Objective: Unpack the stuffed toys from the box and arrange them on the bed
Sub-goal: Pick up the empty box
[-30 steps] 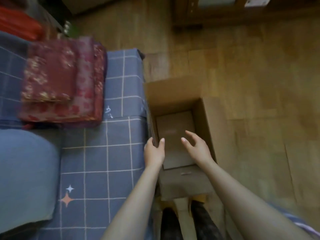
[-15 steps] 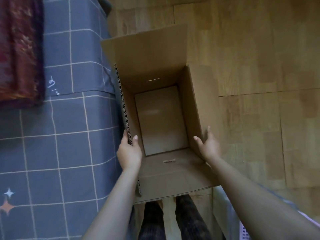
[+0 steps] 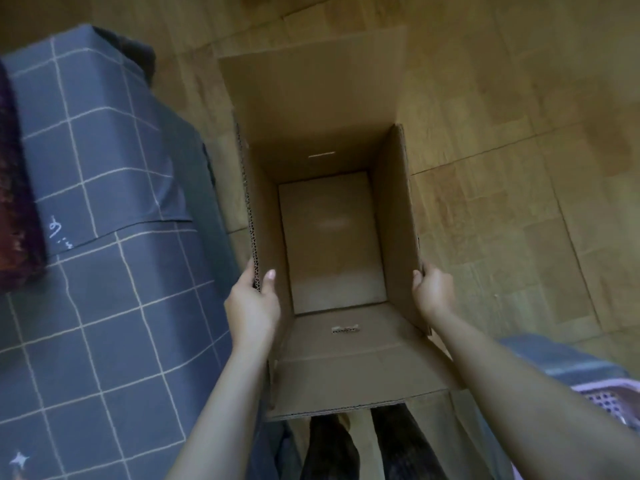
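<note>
An open brown cardboard box [image 3: 313, 109] fills the middle of the head view, its flaps spread out. Its inside shows only a bare pale bottom; no stuffed toy is in sight. My left hand [image 3: 254, 303] grips the box's left wall, thumb inside and fingers outside. My right hand [image 3: 433, 289] grips the right wall at its near corner. The bed [image 3: 104, 306], covered in a dark blue sheet with a white grid, lies directly left of the box.
A dark red patterned blanket [image 3: 15, 202] lies on the bed at the far left edge. A lilac plastic basket [image 3: 609, 400] sits at the lower right. Wooden floor [image 3: 519, 168] stretches right of and beyond the box. My legs show below the box.
Both hands went from hovering over the box to gripping its two side walls. The box now looks nearer and larger, and my view has shifted right, away from the bed.
</note>
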